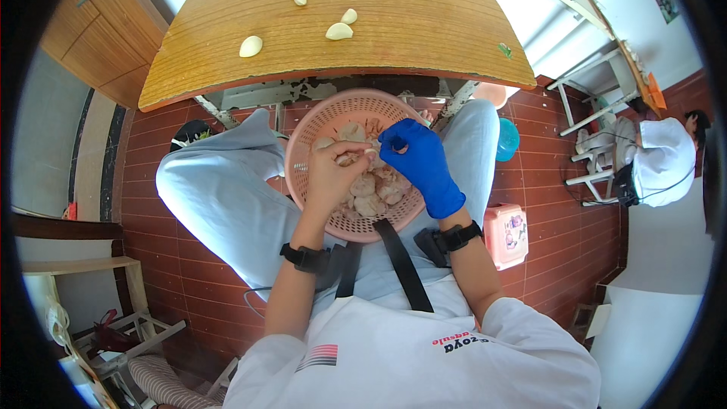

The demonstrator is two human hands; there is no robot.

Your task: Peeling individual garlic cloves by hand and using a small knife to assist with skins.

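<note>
A pink plastic colander (295,165) rests in my lap, holding several garlic bulbs (368,204). Above it, my bare left hand (335,173) pinches a small pale garlic clove (370,152) between thumb and fingertips. Close on its right is my right hand (417,165) in a blue glove, its thumb and index finger curled towards each other; whether anything is between them cannot be seen. On the wooden table (420,17) in front of me lie several peeled garlic cloves (339,31), among them one at the left (250,46).
A green scrap (504,51) lies at the table's right. Beside my right leg are a blue plastic container (507,140) and a pink stool (505,236) on the red tiled floor. Further right is a metal-framed stool (593,182) with a white cloth (664,162).
</note>
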